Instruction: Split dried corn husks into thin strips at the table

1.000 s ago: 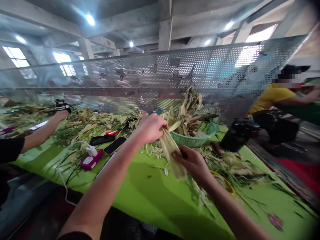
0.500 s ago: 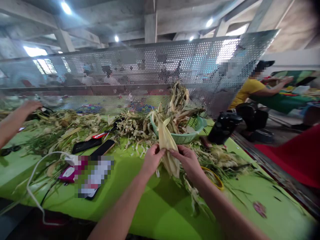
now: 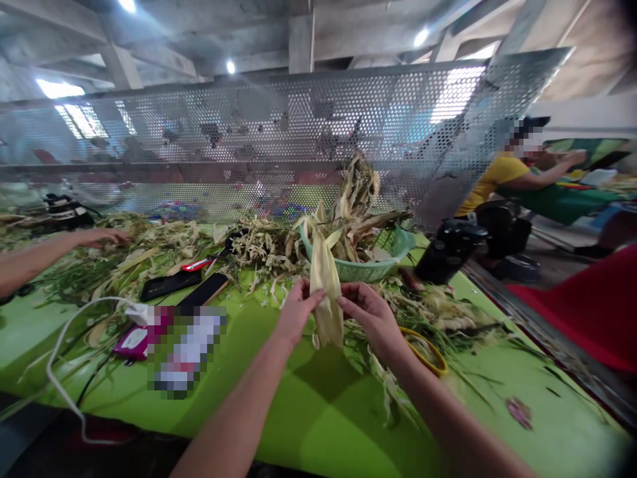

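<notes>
Both my hands hold a pale yellow corn husk [image 3: 325,292] upright over the green table [image 3: 308,411]. My left hand [image 3: 296,311] pinches its left edge and my right hand [image 3: 371,313] pinches its right edge, about midway up the leaf. Just behind it stands a light green basket [image 3: 368,269] heaped with dry husks. Loose husks and green stalks lie scattered around my hands.
A yellow ring [image 3: 428,350] lies right of my right hand. Phones [image 3: 204,290], a pink device [image 3: 134,340] with a white cable and red-handled scissors [image 3: 199,264] lie to the left. Another person's hand [image 3: 99,236] reaches into husks at far left. A perforated metal screen [image 3: 279,133] backs the table; a black camera [image 3: 448,249] sits right.
My left hand came down from the basket to join my right hand on the husk, which now stands more upright. The other person's hand at left shifted over the husk pile.
</notes>
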The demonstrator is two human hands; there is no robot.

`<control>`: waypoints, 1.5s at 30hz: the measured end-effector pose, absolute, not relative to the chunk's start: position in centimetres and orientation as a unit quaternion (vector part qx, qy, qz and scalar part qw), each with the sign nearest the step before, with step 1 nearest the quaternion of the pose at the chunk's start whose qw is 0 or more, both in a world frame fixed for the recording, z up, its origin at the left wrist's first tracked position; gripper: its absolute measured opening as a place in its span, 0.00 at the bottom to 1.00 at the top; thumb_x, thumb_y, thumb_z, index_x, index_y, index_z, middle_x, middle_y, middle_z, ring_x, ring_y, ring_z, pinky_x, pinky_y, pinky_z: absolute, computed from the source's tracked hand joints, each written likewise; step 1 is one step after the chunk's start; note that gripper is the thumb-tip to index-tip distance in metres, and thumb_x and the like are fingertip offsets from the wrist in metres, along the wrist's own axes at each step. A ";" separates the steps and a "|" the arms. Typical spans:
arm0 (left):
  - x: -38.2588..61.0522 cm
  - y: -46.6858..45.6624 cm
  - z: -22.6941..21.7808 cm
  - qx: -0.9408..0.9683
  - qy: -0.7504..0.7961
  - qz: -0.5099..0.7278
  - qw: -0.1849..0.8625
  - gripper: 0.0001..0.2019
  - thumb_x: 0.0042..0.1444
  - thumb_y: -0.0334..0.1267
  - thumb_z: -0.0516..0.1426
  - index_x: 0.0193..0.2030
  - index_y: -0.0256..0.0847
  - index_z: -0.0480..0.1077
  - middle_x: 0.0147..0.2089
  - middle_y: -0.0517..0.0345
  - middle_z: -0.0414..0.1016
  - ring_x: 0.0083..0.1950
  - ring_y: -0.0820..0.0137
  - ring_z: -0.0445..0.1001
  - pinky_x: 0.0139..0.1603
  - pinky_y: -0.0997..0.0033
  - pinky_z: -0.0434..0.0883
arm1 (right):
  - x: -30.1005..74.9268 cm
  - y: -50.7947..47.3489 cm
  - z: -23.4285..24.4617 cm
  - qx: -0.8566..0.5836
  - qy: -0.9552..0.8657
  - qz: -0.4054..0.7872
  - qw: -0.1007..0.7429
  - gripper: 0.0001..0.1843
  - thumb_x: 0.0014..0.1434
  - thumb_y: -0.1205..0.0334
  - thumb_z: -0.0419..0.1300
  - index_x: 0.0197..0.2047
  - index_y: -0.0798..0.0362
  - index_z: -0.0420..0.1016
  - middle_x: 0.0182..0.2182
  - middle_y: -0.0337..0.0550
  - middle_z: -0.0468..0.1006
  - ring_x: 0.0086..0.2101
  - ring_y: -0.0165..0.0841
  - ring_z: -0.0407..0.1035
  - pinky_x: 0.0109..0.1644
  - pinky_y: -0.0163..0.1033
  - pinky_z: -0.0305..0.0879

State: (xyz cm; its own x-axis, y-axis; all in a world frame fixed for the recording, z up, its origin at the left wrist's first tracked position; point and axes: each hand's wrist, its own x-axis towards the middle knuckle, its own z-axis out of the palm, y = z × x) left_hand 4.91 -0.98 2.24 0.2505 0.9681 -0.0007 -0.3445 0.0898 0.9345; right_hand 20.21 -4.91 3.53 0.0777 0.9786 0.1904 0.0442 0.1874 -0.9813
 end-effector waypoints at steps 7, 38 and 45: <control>5.0 -1.0 2.4 0.483 0.390 0.518 0.588 0.15 0.48 0.43 0.64 0.38 0.40 0.66 0.37 0.56 0.71 0.39 0.70 0.70 0.44 0.67 0.67 | 20.7 -4.5 2.8 -0.510 -0.543 0.374 0.553 0.12 0.51 0.55 0.64 0.36 0.52 0.69 0.28 0.39 0.73 0.27 0.32 0.66 0.29 0.36 0.65; 5.4 -1.7 2.3 0.378 0.346 0.499 0.699 0.21 0.48 0.49 0.64 0.46 0.39 0.74 0.45 0.52 0.76 0.41 0.70 0.73 0.45 0.70 0.70 | 21.4 -4.1 2.0 -0.542 -0.600 0.270 0.523 0.12 0.54 0.53 0.63 0.38 0.52 0.72 0.29 0.41 0.76 0.29 0.34 0.69 0.34 0.38 0.65; 5.5 -1.8 2.5 0.485 0.396 0.461 0.628 0.21 0.44 0.45 0.66 0.43 0.36 0.73 0.38 0.53 0.78 0.36 0.69 0.73 0.38 0.72 0.68 | 21.0 -4.2 2.8 -0.528 -0.558 0.324 0.552 0.09 0.50 0.56 0.63 0.32 0.53 0.72 0.25 0.39 0.73 0.27 0.31 0.64 0.30 0.36 0.62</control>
State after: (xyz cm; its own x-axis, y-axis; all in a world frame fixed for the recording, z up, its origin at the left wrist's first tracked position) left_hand 5.55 -1.81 2.48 0.2602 0.9642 -0.0505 -0.1955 0.1038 0.9752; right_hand 20.98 -4.17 2.79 0.1668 0.9469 0.2749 0.2323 0.2332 -0.9443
